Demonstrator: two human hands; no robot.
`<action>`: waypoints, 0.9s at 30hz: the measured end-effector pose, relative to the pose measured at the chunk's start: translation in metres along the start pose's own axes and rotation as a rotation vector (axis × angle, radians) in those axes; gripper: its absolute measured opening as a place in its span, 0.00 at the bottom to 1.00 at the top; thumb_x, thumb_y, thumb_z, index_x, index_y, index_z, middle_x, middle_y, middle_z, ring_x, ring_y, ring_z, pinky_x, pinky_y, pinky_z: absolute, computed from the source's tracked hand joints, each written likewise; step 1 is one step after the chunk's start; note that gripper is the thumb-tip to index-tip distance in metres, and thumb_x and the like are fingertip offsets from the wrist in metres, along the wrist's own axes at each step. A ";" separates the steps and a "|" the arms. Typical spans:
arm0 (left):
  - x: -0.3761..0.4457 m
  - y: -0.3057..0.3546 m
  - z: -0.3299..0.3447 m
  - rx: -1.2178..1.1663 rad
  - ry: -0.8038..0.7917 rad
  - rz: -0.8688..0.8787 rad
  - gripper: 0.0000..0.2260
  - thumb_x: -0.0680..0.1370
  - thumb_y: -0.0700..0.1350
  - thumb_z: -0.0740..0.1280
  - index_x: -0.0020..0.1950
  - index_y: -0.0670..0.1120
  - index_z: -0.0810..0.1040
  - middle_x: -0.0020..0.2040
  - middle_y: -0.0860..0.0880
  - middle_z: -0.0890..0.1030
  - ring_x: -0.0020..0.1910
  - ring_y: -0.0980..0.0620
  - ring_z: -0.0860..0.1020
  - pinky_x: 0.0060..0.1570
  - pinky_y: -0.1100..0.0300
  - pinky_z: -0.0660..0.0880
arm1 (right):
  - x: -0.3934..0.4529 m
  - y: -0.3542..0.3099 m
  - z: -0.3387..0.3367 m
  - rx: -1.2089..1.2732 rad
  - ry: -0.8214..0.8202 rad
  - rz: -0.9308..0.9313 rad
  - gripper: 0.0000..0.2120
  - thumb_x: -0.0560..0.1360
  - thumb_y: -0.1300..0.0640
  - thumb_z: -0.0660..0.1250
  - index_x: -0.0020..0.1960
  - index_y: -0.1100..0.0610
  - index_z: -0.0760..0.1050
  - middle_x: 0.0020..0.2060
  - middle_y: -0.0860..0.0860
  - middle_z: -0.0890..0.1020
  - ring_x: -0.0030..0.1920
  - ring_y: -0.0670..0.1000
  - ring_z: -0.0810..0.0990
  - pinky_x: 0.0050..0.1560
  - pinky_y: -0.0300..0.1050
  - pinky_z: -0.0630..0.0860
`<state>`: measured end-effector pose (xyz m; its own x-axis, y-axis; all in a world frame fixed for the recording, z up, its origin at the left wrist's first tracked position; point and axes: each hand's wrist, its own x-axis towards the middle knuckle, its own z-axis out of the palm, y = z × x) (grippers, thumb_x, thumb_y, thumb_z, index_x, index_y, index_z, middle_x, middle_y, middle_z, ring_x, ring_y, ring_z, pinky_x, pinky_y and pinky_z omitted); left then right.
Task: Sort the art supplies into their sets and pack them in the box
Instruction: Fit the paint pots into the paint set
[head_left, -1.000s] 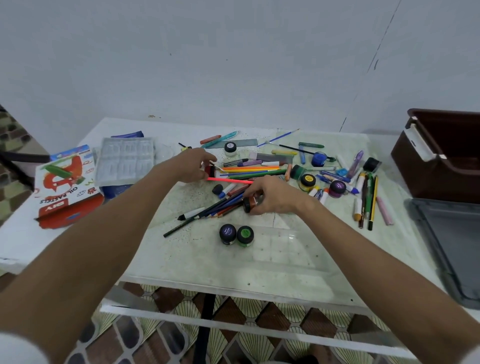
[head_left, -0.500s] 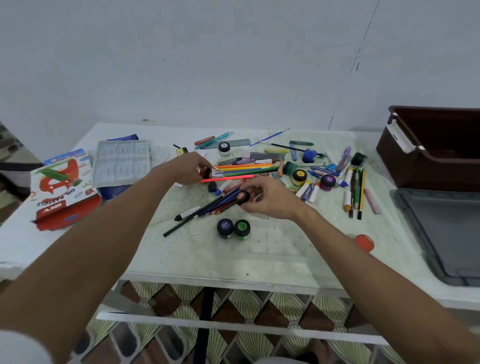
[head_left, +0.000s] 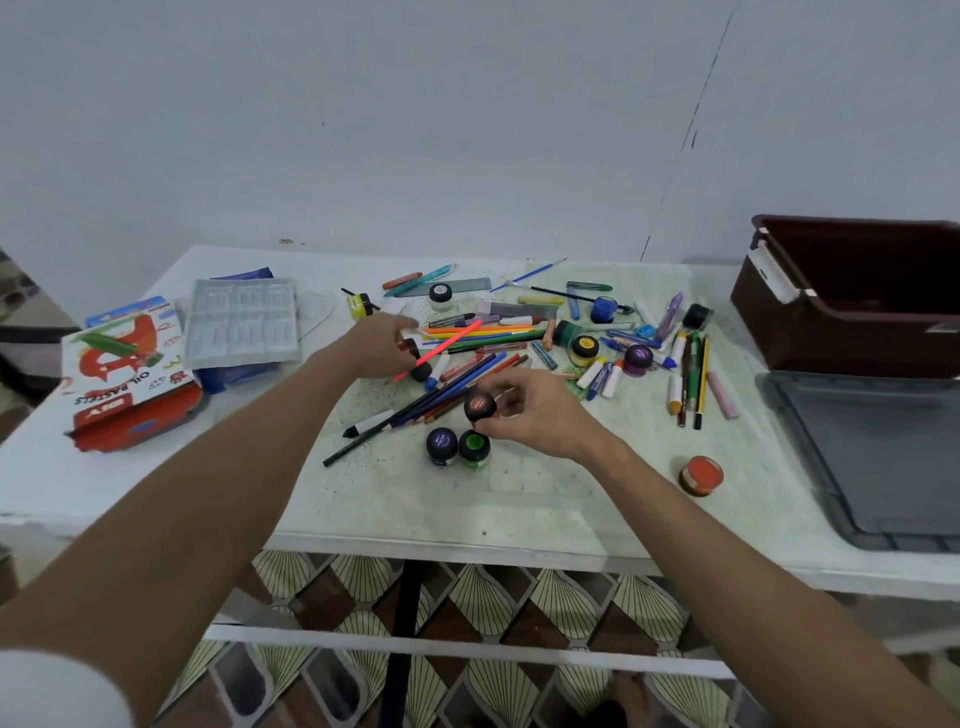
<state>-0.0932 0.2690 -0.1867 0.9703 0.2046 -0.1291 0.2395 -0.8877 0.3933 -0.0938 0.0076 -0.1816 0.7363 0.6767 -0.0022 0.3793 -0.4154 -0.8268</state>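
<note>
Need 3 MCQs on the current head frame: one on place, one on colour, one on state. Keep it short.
1. Where is the brown storage box?
A. far right of the table
B. left, beside the oil pastels box
C. on the floor

2. The two paint jars standing together in front of the pencil pile have which label colours?
A. red and yellow
B. purple and green
C. white and blue

3. What is the right hand doing?
A. lying flat on the table
B. gripping a black-lidded paint jar in its fingers
C. holding a ruler

Answers:
1 A: it sits at the right edge, behind the grey lid.
2 B: one lid label is purple, its neighbour's is green.
3 B: fingers curl round the jar, held just above the pair.
</note>
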 end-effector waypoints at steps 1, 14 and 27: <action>0.001 0.001 0.000 0.035 -0.020 0.007 0.24 0.73 0.43 0.69 0.70 0.47 0.73 0.61 0.43 0.77 0.53 0.46 0.75 0.51 0.59 0.70 | -0.002 0.000 0.000 0.005 0.002 -0.002 0.17 0.66 0.57 0.78 0.54 0.55 0.79 0.48 0.49 0.82 0.45 0.49 0.81 0.50 0.48 0.80; -0.083 0.036 0.000 -0.349 0.315 -0.016 0.10 0.68 0.46 0.76 0.45 0.51 0.78 0.43 0.58 0.81 0.41 0.60 0.80 0.41 0.67 0.72 | -0.022 -0.006 0.003 0.027 0.018 -0.013 0.15 0.64 0.56 0.79 0.49 0.54 0.80 0.44 0.45 0.81 0.42 0.45 0.77 0.39 0.32 0.72; -0.163 0.042 0.039 -0.445 0.131 0.046 0.16 0.64 0.46 0.80 0.49 0.52 0.82 0.41 0.54 0.82 0.38 0.58 0.80 0.42 0.61 0.79 | -0.049 -0.008 0.022 -0.029 -0.058 0.029 0.16 0.65 0.56 0.78 0.51 0.54 0.80 0.38 0.44 0.81 0.33 0.44 0.78 0.34 0.33 0.74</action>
<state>-0.2426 0.1821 -0.1848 0.9695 0.2450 0.0023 0.1598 -0.6392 0.7523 -0.1456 -0.0086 -0.1875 0.7139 0.6977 -0.0597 0.3745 -0.4524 -0.8094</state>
